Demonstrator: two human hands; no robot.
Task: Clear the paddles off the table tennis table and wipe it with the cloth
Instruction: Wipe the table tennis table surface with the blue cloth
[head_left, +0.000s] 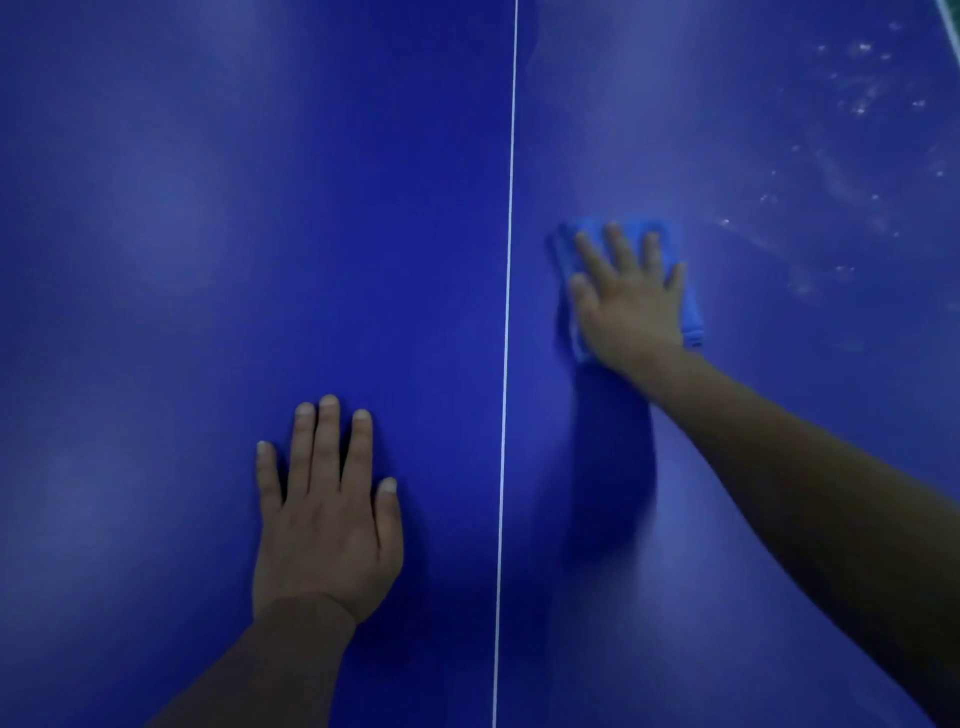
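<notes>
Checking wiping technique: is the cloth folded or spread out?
Folded: the cloth is a compact thick pad, barely wider than the right hand pressing it.

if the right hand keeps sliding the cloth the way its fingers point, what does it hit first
Nothing solid, as far as the picture shows. The right hand, pressing flat on the cloth, points up the table. Ahead is bare blue surface; the white specks lie off to its right.

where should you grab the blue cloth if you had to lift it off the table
Probably by the right-hand edge of the blue cloth, coming from the right side. The cloth lies folded flat on the table tennis table with the right hand pressing flat on most of it, so only its rim shows; the right strip is the widest free part to pinch.
</notes>
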